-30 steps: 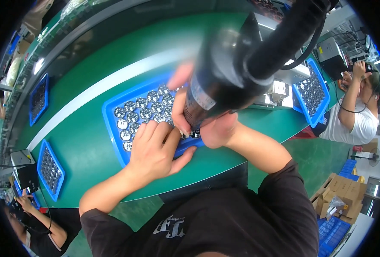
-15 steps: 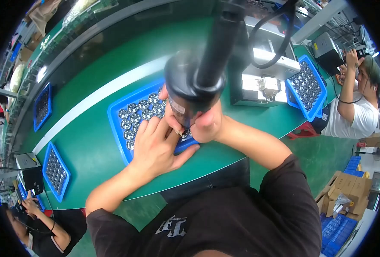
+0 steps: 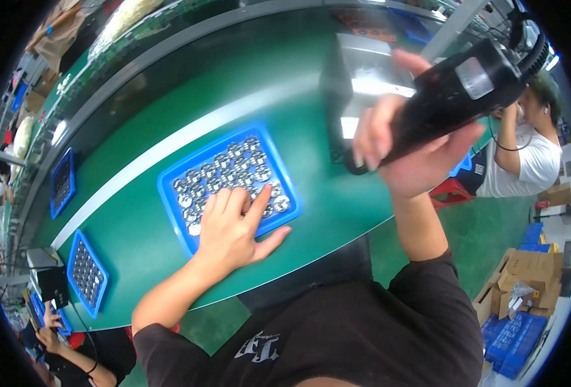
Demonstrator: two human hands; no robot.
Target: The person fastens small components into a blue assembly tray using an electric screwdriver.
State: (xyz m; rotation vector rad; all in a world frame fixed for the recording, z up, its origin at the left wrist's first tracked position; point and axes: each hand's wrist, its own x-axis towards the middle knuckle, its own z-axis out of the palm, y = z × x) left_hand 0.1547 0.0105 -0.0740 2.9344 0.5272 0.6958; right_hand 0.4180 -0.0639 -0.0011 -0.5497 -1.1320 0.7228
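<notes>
A shallow blue tray (image 3: 167, 191) lies on the green work surface, holding several rows of small round silver-and-black parts (image 3: 238, 164). My left hand (image 3: 229, 222) rests over the tray's near side. Its fingers are stretched onto the parts and its thumb is spread apart over the rim; what lies under the fingers is hidden. Off to the right and raised above the table, my right hand (image 3: 421, 155) is wrapped round a black cylindrical handheld device (image 3: 453, 90) with a ribbed cord at its upper end. Motion blurs the fingers and the device's lower end.
A metal machine (image 3: 366, 71) stands behind my right hand. Two more blue trays (image 3: 87, 274) (image 3: 62, 182) lie at the left. Co-workers sit at both ends: a person in a white top (image 3: 524, 151) at right, another (image 3: 73, 348) at lower left. Cardboard boxes (image 3: 514, 277) are on the right.
My right hand has lifted the black device away from the tray, up and to the right, tilting it over. My left hand stays on the tray, whose parts now show more fully.
</notes>
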